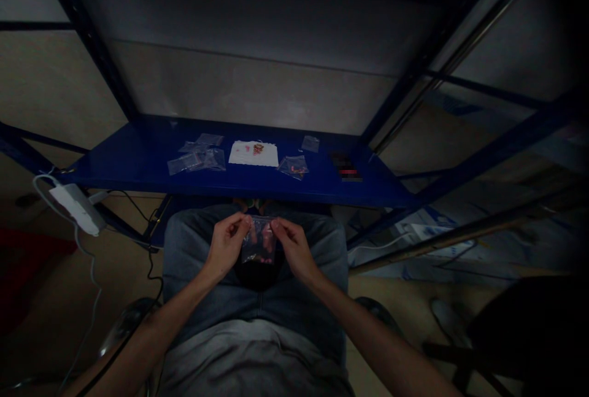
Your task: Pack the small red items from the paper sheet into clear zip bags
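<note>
Above my lap, a small clear zip bag [258, 248] hangs between both hands, with small pinkish pieces at its bottom. My left hand [230, 237] pinches its upper left corner between thumb and fingers. At the upper right corner my right hand [291, 238] grips it the same way. In front, on the blue shelf [239, 182], a white sheet [238, 154] bears a little heap of reddish and golden small pieces [258, 149]. Right of the sheet lies another clear bag [294, 167] with orange-red bits inside.
Several clear bags [202, 154] overlap left of the sheet. A single clear bag [310, 143] and a dark item with a red stripe [347, 170] lie to the right. A white power strip [77, 208] with cables hangs at the shelf's left end. Blue uprights [110, 72] frame the shelf.
</note>
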`<move>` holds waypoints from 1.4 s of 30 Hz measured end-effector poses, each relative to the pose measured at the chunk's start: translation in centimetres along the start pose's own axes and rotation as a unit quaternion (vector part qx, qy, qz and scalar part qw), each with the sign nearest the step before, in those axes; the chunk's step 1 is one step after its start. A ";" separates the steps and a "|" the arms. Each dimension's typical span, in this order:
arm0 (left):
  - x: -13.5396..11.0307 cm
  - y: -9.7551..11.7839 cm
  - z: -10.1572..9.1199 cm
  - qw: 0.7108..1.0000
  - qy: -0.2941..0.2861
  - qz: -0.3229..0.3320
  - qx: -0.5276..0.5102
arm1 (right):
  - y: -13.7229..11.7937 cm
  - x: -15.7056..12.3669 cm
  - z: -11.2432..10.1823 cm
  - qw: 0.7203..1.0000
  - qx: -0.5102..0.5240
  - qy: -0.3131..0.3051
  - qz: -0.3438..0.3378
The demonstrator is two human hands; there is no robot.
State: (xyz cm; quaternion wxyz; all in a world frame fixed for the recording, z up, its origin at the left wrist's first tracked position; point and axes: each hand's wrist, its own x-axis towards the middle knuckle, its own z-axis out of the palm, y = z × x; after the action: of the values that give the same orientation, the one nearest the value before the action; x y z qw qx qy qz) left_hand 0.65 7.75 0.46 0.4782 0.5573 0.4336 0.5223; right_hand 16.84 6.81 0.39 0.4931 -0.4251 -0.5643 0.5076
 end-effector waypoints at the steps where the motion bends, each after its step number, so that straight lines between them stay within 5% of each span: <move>1: 0.1 0.2 -0.2 1.000 0.003 0.009 0.008 | 0.0 0.0 -0.1 1.000 -0.004 0.001 -0.003; 15: 0.1 -0.3 0.2 1.000 0.008 0.009 0.007 | 0.3 0.4 -0.9 0.999 -0.018 -0.028 -0.010; 21: -0.1 -0.1 0.3 1.000 -0.013 0.007 0.000 | 0.4 -0.1 -0.7 0.998 -0.014 0.052 -0.010; 32: -0.5 -0.1 0.8 1.000 -0.022 -0.002 -0.018 | 0.7 0.1 -0.5 0.999 0.004 0.049 0.016; 42: -0.6 -0.6 0.9 1.000 -0.005 0.007 -0.026 | 1.1 -0.7 1.2 0.991 0.115 0.051 0.039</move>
State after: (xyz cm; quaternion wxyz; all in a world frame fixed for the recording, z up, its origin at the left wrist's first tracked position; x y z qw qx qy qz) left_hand 1.47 7.17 -0.28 0.4912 0.5502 0.4135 0.5339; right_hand 15.77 6.08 -0.82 0.5466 -0.4128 -0.4595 0.5654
